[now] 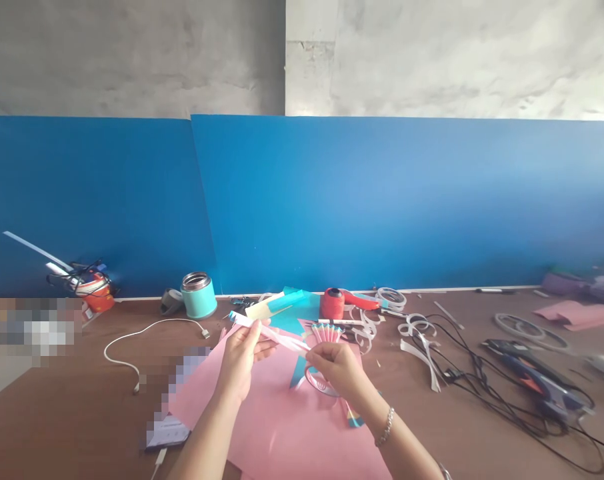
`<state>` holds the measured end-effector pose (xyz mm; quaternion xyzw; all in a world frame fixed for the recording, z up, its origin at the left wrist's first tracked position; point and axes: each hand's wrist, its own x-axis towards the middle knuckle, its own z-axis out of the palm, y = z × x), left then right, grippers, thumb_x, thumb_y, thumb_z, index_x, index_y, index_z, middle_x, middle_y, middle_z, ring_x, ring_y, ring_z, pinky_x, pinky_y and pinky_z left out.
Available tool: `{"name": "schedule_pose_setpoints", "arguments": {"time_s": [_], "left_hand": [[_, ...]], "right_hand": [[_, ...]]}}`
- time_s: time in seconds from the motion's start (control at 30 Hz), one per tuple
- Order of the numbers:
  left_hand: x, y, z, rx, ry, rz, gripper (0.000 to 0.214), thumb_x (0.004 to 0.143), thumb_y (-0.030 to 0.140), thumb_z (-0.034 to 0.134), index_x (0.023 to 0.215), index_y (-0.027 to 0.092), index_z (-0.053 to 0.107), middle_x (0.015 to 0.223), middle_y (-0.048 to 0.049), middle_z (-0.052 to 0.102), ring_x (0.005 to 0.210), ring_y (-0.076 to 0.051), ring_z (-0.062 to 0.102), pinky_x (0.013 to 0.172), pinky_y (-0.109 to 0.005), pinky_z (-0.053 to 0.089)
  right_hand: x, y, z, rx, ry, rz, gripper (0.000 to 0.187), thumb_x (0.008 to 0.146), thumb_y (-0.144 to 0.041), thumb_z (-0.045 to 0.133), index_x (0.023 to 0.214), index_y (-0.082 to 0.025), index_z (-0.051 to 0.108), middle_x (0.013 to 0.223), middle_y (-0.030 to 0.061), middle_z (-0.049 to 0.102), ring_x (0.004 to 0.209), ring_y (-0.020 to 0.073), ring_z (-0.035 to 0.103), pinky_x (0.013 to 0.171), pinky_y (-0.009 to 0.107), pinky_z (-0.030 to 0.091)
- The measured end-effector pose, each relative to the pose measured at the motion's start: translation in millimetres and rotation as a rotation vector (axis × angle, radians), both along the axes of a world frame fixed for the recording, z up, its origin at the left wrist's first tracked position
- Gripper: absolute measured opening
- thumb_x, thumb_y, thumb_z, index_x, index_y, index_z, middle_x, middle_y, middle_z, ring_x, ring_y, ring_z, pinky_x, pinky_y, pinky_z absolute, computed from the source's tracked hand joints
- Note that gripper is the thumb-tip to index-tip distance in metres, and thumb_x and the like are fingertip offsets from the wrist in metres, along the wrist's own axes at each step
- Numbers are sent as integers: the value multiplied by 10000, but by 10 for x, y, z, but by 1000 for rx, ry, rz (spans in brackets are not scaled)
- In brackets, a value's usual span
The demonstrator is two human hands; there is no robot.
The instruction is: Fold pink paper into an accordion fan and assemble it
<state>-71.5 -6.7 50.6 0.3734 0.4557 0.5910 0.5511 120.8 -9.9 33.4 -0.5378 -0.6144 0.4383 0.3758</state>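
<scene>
My left hand (pixel 241 360) pinches a long white-and-pink paper strip (pixel 279 338) near its blue-tipped end, thumb on top. At the strip's other end, my right hand (pixel 335 368) grips it between thumb and fingers. The strip slants down to the right above a large pink paper sheet (pixel 282 427). Just beyond my right hand lies a fan of pink rolled strips (pixel 327 332) with blue tips. A pink ring-shaped piece (pixel 316 381) is partly hidden behind the right hand. Blue paper (pixel 302 308) lies farther back.
A red hair-dryer-shaped tool (pixel 333 305) and a turquoise open container (pixel 199 295) stand near the blue partition (pixel 357 200). White curled strips (pixel 417 325), black cables (pixel 477 373) and a dark tool (pixel 537 380) lie right. A white cable (pixel 132 340) crosses the left.
</scene>
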Motion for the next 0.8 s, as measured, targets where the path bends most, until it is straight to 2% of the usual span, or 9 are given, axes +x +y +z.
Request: {"name": "schedule_pose_setpoints", "arguments": {"time_s": [0.3, 0.63, 0.8], "left_hand": [[-5, -30, 14, -2, -11, -59, 498, 758, 556, 608, 1000, 122, 610, 940, -148, 731, 785, -221, 709, 663, -274, 548], [-4, -29, 14, -18, -45, -85, 510, 737, 566, 628, 1005, 132, 619, 886, -123, 733, 718, -196, 699, 620, -263, 543], [41, -15, -14, -8, -71, -95, 538, 743, 547, 638, 1078, 126, 629, 879, -107, 721, 764, -182, 678, 723, -291, 541]], "right_hand": [[12, 29, -23, 12, -46, -7, 273, 731, -382, 557, 647, -130, 621, 480, -52, 351, 451, 73, 274, 437, 217, 194], [1, 40, -5, -4, -50, -8, 244, 717, -363, 559, 635, -138, 608, 474, -50, 372, 446, 72, 282, 437, 217, 196], [-18, 29, -29, 0, 12, -3, 278, 702, -399, 570, 625, -135, 605, 469, -54, 364, 442, 70, 279, 437, 220, 195]]}}
